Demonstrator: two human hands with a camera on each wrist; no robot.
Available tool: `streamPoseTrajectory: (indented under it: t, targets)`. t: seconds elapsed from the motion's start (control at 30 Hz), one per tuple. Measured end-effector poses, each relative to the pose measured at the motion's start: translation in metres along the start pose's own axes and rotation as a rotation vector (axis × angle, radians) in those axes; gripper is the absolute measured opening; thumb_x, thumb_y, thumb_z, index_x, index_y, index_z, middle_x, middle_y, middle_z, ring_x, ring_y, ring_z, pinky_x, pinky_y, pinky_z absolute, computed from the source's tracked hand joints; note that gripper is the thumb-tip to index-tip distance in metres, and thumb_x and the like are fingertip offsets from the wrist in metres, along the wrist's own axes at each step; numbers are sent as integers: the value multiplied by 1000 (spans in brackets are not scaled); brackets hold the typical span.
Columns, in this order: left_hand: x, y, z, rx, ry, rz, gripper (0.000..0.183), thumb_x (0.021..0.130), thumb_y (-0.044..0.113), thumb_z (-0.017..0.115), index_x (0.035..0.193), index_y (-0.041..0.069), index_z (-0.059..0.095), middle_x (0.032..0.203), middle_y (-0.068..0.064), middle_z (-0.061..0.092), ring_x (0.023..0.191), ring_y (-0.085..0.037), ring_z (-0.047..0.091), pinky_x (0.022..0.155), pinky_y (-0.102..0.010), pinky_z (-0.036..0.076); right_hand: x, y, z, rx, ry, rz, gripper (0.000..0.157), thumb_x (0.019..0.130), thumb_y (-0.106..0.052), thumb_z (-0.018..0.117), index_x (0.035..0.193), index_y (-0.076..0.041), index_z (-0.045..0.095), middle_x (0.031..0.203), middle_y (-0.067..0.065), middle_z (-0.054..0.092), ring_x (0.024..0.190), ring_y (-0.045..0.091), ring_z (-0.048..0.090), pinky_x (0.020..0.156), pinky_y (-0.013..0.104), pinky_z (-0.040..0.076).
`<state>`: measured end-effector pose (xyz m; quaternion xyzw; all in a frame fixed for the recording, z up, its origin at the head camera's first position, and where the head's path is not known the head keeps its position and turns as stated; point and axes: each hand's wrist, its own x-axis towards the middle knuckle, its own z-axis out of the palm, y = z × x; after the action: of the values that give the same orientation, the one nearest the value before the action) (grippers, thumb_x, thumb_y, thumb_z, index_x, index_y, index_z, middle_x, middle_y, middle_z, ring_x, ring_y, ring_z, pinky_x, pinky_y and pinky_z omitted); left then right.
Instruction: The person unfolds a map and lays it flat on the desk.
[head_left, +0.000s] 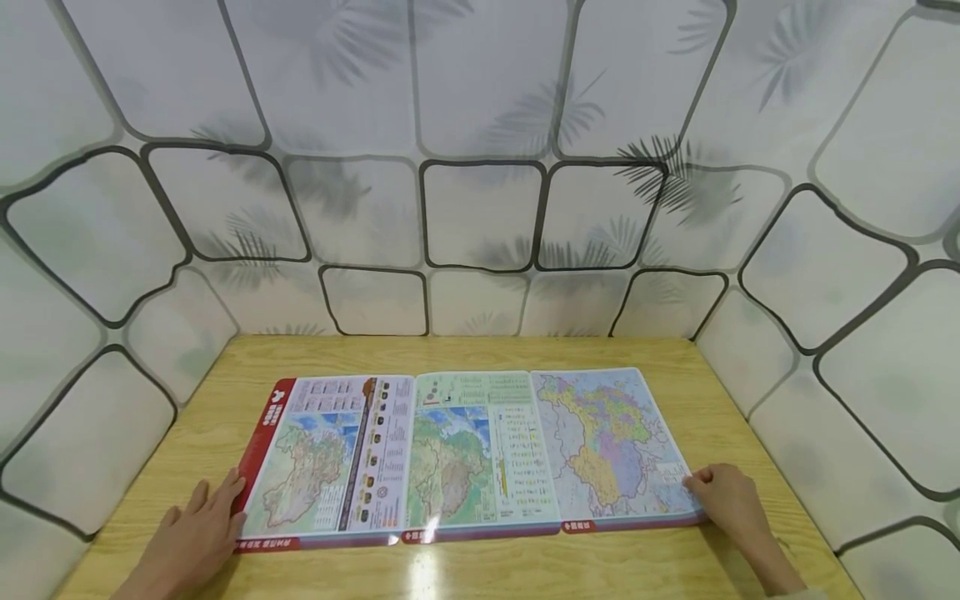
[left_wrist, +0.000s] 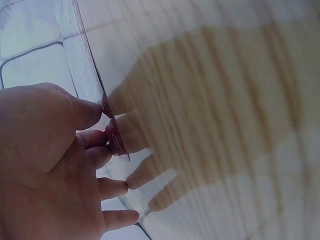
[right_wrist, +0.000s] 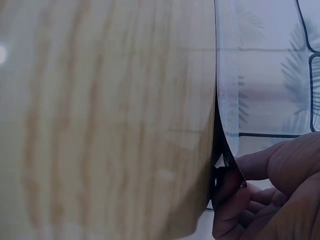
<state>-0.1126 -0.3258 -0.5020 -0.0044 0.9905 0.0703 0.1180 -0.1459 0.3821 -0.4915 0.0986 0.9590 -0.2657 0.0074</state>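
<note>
A glossy fold-out map (head_left: 450,467) with three panels lies spread across the wooden table (head_left: 480,354). Its left panel has a red side strip, and the right one a colourful political map. My left hand (head_left: 191,537) is at the left edge; in the left wrist view its thumb and index finger pinch the red corner (left_wrist: 116,140), the other fingers spread. On the opposite side my right hand (head_left: 735,504) pinches the near right corner between thumb and fingers. The right wrist view shows that corner (right_wrist: 231,159) bent up slightly off the tabletop.
A white wall covering (head_left: 480,217) with dark stone-like outlines and leaf prints encloses the table at the back and both sides. Light glares off the map's lower middle and the table's front.
</note>
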Motion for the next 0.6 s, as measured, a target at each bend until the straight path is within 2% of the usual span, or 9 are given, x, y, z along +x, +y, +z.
streamPoseTrajectory:
  t: [0.23, 0.37, 0.6]
  targets:
    - [3, 0, 1, -20, -61, -44, 72, 103, 36, 57, 149, -15, 35, 147, -43, 37, 136, -67, 24, 104, -81, 26, -1, -6, -3, -3, -40, 23, 23, 94, -15, 69, 86, 6, 70, 78, 9, 69, 71, 23, 60, 59, 33, 47]
    - [2, 1, 3, -27, -37, -16, 68, 103, 32, 59, 147, -16, 38, 149, -41, 36, 135, -68, 25, 100, -82, 30, -2, -5, -4, -35, -26, 38, 28, 93, -20, 70, 88, 8, 70, 80, 13, 69, 71, 24, 59, 59, 34, 46]
    - [3, 3, 0, -49, -15, 4, 64, 104, 31, 57, 144, -16, 40, 151, -40, 34, 135, -68, 25, 98, -83, 30, -6, -4, -4, -72, -28, 78, 32, 94, -25, 69, 87, 6, 67, 76, 9, 64, 68, 23, 56, 56, 32, 43]
